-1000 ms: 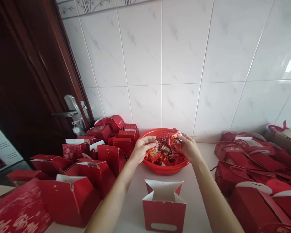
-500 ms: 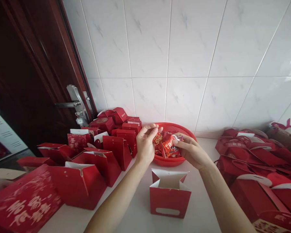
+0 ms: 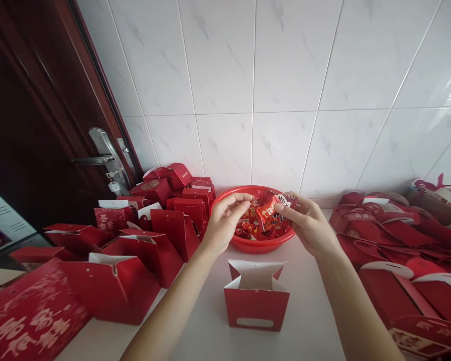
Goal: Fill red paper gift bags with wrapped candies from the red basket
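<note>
Near the wall stands a red plastic basket with wrapped candies inside. My right hand, over its right side, pinches several wrapped candies, red and dark ones, between thumb and fingers. Over the left side of the basket is my left hand, thumb and fingertips close together; what they hold, if anything, is too small to make out. An upright red paper box with a white inside and an open top stands in front of the basket, between my forearms.
Several red boxes stand on the left side of the white table. More red boxes are piled at the right. Behind are a tiled wall and a dark door with a metal handle.
The view has shifted slightly. My right hand has lifted the candies a little and drawn them right, away from my left hand, so more candies show in the basket below.
</note>
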Motion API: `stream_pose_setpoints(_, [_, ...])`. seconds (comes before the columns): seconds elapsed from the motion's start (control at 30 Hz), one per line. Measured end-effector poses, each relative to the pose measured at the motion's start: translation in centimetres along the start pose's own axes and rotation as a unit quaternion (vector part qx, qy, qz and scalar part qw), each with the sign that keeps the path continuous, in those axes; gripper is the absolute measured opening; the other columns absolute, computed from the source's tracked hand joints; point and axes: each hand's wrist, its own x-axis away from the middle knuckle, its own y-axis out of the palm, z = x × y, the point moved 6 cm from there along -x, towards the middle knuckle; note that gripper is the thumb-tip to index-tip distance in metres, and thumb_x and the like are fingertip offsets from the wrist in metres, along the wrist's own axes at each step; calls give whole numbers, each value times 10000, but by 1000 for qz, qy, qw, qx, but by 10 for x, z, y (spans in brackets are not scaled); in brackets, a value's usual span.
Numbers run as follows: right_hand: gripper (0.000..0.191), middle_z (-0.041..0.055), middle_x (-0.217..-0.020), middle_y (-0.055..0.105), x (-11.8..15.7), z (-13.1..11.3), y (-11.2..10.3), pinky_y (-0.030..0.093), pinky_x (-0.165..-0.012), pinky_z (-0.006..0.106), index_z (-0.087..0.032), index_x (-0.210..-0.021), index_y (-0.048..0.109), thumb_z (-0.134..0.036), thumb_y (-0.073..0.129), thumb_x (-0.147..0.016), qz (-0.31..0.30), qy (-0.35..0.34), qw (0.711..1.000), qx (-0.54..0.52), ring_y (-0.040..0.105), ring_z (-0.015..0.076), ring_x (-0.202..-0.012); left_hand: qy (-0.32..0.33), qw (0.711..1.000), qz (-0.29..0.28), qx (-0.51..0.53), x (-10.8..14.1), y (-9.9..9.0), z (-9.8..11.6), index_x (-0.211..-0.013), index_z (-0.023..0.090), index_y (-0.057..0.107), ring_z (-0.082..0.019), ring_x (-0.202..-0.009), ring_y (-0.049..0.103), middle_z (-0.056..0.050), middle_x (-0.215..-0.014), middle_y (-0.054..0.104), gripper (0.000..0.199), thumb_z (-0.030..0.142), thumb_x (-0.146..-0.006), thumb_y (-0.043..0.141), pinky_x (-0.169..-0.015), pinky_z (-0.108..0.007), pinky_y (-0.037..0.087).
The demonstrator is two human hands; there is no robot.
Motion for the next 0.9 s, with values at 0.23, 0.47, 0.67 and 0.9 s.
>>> stream_pose_setpoints(0.23, [368,37,-847,749,4,-5,2,575,-694,303,-202,-956,735,-427,865,-696,-6,-17,999,44,698,194,-754,-7,994,-106,-26,8,8,12,-972,208,797,-248,-897,713,-79,-1022,741,204,248,-774,771,-728,-338,641])
stream_pose_setpoints(0.47, [270,-7,-701,671,21,-27,10,494,-587,245,-200,-842,724,-396,859,-714,-19,-56,986,155,593,137,-623,3,984,-86,-158,12,-7,32,-796,188,792,-179,-620,650,-43,-740,717,183,242,-754,622,-501,-228,518])
stream_pose_setpoints(0.67, [273,9,-764,676,41,-36,23,426,-503,245,-216,-871,771,-311,896,-647,-90,-41,964,248,533,139,-596,-51,943,-181,-275,27,-18,48,-507,187,596,-107,-452,408,13,-474,460,292,309,-772,609,-443,-231,304])
stream_pose_setpoints(0.9, [147,-16,-696,658,45,-34,30,364,-484,242,-245,-890,768,-322,793,-767,-114,-88,907,396,475,114,-546,-120,855,-358,-355,47,-11,41,-762,263,816,-211,-727,669,-20,-757,752,82,258,-734,739,-655,-257,477])
